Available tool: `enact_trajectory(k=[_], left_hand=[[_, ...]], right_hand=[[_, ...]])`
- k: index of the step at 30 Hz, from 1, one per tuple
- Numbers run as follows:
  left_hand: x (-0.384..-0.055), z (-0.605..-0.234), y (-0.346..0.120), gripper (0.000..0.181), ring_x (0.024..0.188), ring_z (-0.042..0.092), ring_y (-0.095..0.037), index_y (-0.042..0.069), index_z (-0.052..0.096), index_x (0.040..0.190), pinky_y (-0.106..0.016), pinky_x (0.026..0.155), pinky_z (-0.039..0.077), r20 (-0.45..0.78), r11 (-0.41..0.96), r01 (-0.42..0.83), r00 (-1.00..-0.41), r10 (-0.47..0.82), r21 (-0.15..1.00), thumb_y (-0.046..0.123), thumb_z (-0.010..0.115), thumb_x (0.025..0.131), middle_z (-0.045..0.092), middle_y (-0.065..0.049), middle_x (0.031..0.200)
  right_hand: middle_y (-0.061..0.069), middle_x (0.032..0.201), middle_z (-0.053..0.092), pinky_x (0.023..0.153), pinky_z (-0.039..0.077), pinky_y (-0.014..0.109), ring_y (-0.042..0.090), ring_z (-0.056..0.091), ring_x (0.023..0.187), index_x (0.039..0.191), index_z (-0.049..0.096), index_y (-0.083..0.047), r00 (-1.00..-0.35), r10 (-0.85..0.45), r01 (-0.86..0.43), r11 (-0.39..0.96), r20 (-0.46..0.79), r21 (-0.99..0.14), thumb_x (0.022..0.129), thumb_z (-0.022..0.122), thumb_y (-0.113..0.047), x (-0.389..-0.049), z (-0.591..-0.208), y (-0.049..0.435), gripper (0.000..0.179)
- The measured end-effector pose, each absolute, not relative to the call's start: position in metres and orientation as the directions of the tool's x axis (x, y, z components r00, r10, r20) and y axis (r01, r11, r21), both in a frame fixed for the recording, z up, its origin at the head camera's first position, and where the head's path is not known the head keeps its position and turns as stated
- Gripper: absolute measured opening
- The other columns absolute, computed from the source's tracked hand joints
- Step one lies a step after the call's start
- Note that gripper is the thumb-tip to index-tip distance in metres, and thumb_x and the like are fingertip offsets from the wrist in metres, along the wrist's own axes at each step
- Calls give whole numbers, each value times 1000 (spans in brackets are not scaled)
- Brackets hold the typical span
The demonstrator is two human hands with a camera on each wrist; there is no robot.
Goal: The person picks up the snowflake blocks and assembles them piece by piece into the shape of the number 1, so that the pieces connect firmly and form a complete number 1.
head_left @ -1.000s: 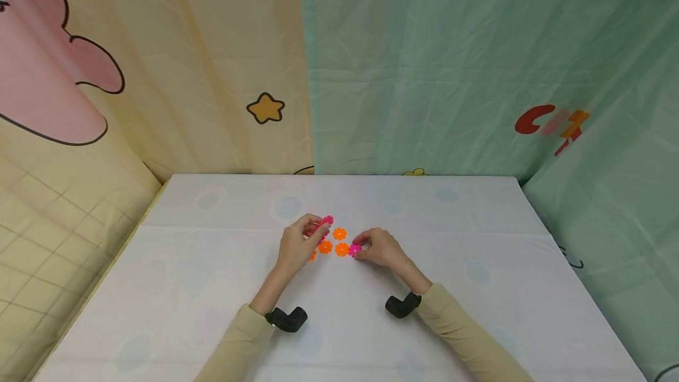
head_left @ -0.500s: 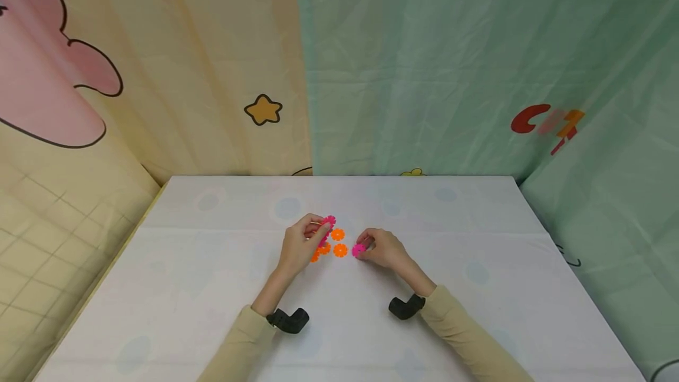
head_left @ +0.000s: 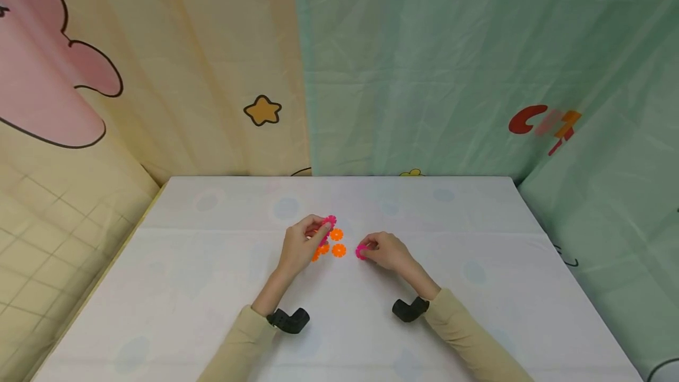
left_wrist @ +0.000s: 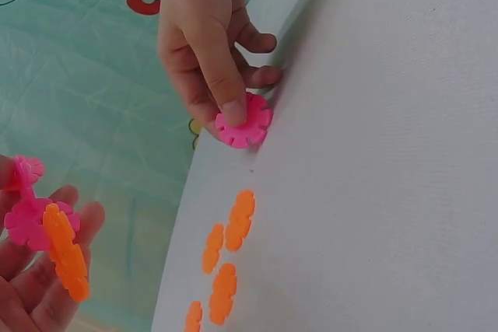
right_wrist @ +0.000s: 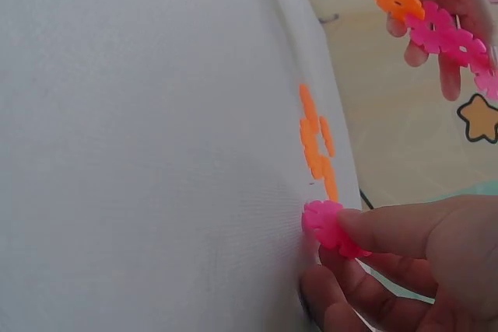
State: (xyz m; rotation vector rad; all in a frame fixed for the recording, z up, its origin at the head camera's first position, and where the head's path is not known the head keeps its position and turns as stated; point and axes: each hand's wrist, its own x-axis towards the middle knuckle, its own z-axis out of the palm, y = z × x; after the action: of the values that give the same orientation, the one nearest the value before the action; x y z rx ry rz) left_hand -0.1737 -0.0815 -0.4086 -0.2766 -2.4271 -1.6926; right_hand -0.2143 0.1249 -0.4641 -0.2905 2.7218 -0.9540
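Observation:
My left hand (head_left: 298, 246) grips a chain of notched, flower-shaped plastic discs (right_wrist: 433, 29), pink ones linked with an orange one at the end. In the right wrist view the chain slants across that hand's fingers. To its right, my right hand (head_left: 389, 252) pinches a single pink flower disc (right_wrist: 325, 223) between thumb and fingers, low over the table. Several loose orange flower discs (head_left: 339, 250) lie flat between the two hands. Some of them sit partly hidden behind the chain and left hand in the head view.
A white cloth with pale spots covers the table (head_left: 456, 323). Behind it hang a cream curtain (head_left: 223, 75) and a green one (head_left: 414, 75). A black wrist mount (head_left: 289, 320) sticks out from the left wrist, another (head_left: 411, 309) from the right.
My right hand has drawn the pink disc rightward, away from the orange discs. The left hand stays in nearly the same place with the chain.

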Motion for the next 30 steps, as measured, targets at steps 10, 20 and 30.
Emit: enact_trajectory(k=[10,20,30], left_hand=[[-192,-438,-85,18,60,66,-16,2,65,99,-19,47,45,243,357,236,-970,25,904,19,60,95,72,-16,88],[-195,-447,-88,21,70,67,-37,7,67,101,-31,55,54,263,323,272,-962,72,907,26,63,94,70,-20,91],[-196,-447,-85,19,71,65,-38,7,67,102,-33,58,56,255,321,267,-964,82,909,22,66,92,69,-20,87]], right_hand=[[0,74,61,55,43,24,14,52,61,97,71,-10,-955,-259,-103,750,-147,-653,90,66,-19,-215,-461,129,12],[-1,83,66,50,44,24,12,53,55,93,73,-14,-968,-246,-146,703,-45,-696,88,68,-19,-213,-454,130,9],[11,82,68,48,42,23,23,62,58,107,68,-8,-980,-185,-169,617,67,-769,92,63,-19,-218,-441,124,19]])
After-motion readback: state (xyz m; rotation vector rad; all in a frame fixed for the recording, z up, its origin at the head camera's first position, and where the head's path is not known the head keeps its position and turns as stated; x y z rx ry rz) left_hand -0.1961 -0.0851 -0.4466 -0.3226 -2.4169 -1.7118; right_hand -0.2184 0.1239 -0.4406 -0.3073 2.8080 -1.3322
